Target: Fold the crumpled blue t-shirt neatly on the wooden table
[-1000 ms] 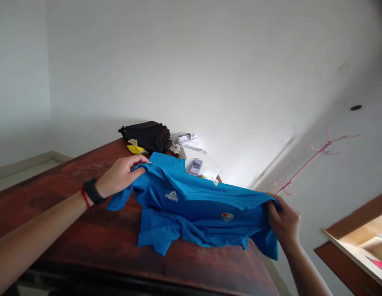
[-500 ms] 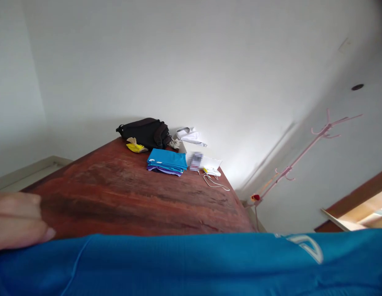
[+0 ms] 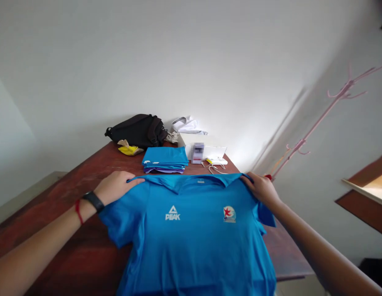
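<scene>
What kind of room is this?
Probably a room in a home or dorm, perhaps a small office: a pink coat stand by the wall, a black backpack and folded clothes on a wooden table.

Wall (image 3: 178, 61) pale and plain, brightest low behind the table (image 3: 83, 255), shadowed toward upper right. Table reddish-brown, surface mottled. Rack (image 3: 299, 144) pink, hooked, slanted in view, right of table.
</scene>
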The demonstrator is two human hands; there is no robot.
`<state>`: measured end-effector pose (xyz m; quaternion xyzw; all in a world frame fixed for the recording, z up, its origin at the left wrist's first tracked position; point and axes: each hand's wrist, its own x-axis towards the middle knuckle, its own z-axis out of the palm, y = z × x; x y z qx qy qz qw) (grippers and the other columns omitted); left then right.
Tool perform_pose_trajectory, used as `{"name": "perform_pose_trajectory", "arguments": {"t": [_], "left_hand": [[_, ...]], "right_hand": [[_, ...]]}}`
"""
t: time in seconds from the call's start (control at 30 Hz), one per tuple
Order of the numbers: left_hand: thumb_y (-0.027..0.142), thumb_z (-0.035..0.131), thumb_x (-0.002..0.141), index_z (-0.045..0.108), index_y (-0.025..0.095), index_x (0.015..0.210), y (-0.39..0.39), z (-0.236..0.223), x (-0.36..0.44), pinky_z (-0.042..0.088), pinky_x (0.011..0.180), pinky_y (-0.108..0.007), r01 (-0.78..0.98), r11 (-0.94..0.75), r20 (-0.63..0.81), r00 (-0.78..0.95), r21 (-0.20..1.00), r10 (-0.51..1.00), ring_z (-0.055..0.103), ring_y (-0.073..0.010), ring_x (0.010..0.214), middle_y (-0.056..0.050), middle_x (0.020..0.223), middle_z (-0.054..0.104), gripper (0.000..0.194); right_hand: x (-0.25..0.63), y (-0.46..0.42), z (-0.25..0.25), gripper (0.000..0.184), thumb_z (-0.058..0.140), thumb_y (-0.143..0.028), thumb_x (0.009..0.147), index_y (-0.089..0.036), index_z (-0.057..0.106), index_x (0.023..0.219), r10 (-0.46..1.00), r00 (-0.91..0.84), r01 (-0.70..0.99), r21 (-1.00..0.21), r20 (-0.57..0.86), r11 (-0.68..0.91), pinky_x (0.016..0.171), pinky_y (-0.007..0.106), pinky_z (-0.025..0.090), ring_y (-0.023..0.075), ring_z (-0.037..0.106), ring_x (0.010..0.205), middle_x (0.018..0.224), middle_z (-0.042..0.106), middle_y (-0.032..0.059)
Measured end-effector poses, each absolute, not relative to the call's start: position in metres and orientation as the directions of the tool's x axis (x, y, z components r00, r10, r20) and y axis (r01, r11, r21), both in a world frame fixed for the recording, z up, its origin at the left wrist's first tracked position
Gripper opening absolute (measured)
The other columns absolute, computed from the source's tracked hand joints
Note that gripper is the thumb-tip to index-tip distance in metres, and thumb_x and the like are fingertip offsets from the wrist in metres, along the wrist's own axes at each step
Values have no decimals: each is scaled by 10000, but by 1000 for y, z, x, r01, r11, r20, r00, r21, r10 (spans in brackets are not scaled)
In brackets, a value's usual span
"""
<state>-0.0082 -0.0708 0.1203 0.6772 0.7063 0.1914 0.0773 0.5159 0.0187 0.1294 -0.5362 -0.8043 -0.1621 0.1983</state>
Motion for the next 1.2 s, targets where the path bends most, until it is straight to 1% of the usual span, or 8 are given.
{"name": "perform_pose_trajectory", "arguments": {"t": [0.17,0.3,0.4,0.53,0.67,0.8,1.07,1.2], "left_hand": [[615,444,920,591,196,654,-22,71,-5,335,596,-290,990,32,-88,-20,136,996,630,-236,698,-66,726,675,517],[452,495,936,653,221,997,-18,58,6,420,643,-323,1000,14,74,-13,-1,997,651,-276,886,-93,1001,699,287],[388,603,895,618,243,1220,-31,63,28,477,838,-421,992,-105,199,118,-73,973,612,-318,1074,-111,1219,653,356],[466,593,935,639,293,1258,-63,77,70,428,1062,-460,895,-428,168,406,128,899,568,-282,1229,-55,1378,596,369],[640,559,906,496,337,1451,-82,67,103,407,1136,-435,663,-641,-2,696,386,718,452,-283,1393,-34,1543,452,628],[730,542,855,381,301,1534,-62,39,106,234,1198,-588,719,-608,-62,662,337,747,238,-364,1493,-99,1631,261,819],[804,511,810,257,274,1582,-18,30,97,171,1187,-629,838,-474,-69,508,271,859,110,-399,1510,-129,1661,-44,970],[795,334,891,238,245,1590,-7,27,111,150,1168,-668,901,-361,-118,396,239,911,94,-381,1517,-143,1656,31,894]], "right_hand": [[506,64,46,380,439,-512,989,-239,699,1038,927,-281,955,-27,248,297,754,341,504,287,706,916,973,758,87],[509,72,21,374,469,-514,978,-218,684,1052,939,-267,957,-57,215,285,768,366,517,296,697,932,1008,749,97],[506,71,24,334,506,-475,964,-206,660,1090,910,-292,940,-87,293,330,817,388,521,299,667,993,1085,714,109],[481,50,39,275,491,-381,972,-199,670,1074,814,-389,880,-86,431,466,947,463,485,319,599,1087,1105,657,136],[445,11,40,260,494,-378,977,-245,673,1111,798,-464,805,-193,384,561,948,465,491,298,613,1037,1099,656,107],[423,-7,32,263,512,-381,971,-244,671,1130,801,-519,752,-285,298,594,973,447,489,289,612,1086,1161,652,95],[410,25,35,221,503,-314,970,-203,694,981,854,-404,720,-461,328,518,873,375,499,242,650,955,1010,695,80],[412,39,25,204,506,-288,968,-200,689,949,844,-404,710,-462,351,532,869,365,502,230,645,930,985,683,78]]}}
